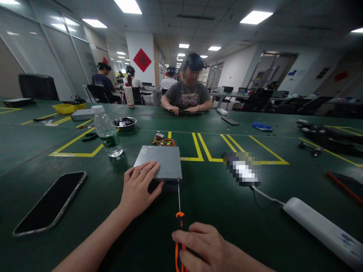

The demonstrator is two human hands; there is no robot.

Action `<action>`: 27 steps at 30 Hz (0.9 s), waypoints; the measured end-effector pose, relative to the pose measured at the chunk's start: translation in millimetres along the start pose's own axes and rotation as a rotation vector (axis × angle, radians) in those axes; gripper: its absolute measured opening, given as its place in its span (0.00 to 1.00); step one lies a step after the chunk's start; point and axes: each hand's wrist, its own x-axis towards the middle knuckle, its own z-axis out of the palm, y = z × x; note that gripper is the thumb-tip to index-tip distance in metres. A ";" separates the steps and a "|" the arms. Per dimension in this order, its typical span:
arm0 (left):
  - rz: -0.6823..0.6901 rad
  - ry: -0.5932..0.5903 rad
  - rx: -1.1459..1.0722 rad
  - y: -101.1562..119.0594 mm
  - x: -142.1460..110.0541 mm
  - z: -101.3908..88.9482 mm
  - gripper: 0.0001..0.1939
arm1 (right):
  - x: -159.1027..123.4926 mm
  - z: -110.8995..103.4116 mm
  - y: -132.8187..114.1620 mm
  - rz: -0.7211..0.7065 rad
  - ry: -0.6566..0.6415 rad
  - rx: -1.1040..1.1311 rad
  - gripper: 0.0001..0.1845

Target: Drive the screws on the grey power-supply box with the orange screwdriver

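A grey metal box, a computer power supply [163,161], lies on the green table [215,196] with coloured wires [163,141] at its far end. My left hand [138,190] rests on its near left corner, fingers wrapped over the edge. My right hand [202,247] is closed round the orange-and-black handle of a screwdriver [179,211]. The thin shaft points away from me and its tip meets the box's near right corner.
A black phone [51,202] lies at the left, a water bottle [107,131] beyond it. A white power strip [323,226] and cable sit at the right. A metal bowl [124,122], yellow tray [65,108] and tools lie further back. A person sits opposite; others behind.
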 end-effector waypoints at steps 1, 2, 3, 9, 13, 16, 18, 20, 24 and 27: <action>0.001 0.000 -0.003 -0.1 0.2 -0.1 0.24 | 1.3 -0.3 0.3 -0.025 -0.004 -0.040 0.16; 0.001 0.001 -0.005 -0.3 0.3 0.0 0.24 | 3.0 0.0 0.4 -0.035 -0.004 -0.079 0.13; 0.001 0.002 -0.008 -0.4 0.5 0.1 0.24 | 4.8 0.7 0.1 -0.034 -0.018 -0.107 0.11; 0.006 0.021 -0.003 -0.9 0.0 2.2 0.24 | 4.3 8.6 -2.7 0.019 -0.056 -0.111 0.09; 0.008 0.028 -0.001 0.2 0.2 1.0 0.23 | -5.2 9.4 -0.4 0.024 -0.094 -0.078 0.09; 0.003 0.035 -0.011 1.4 0.8 -0.4 0.23 | -2.7 6.5 0.9 0.020 -0.097 -0.047 0.10; -0.001 0.029 -0.022 1.9 1.0 -0.9 0.22 | 4.0 3.5 0.1 0.013 -0.072 -0.061 0.12; -0.008 0.017 -0.029 2.1 0.8 -1.1 0.23 | 10.5 0.7 -1.8 0.010 -0.058 -0.093 0.14; -0.014 0.011 -0.030 1.7 0.1 -1.2 0.23 | 10.3 0.1 -3.2 0.002 -0.048 -0.082 0.16; -0.019 0.011 -0.032 2.0 0.1 -1.7 0.23 | 2.4 3.0 -1.1 -0.001 -0.041 -0.065 0.13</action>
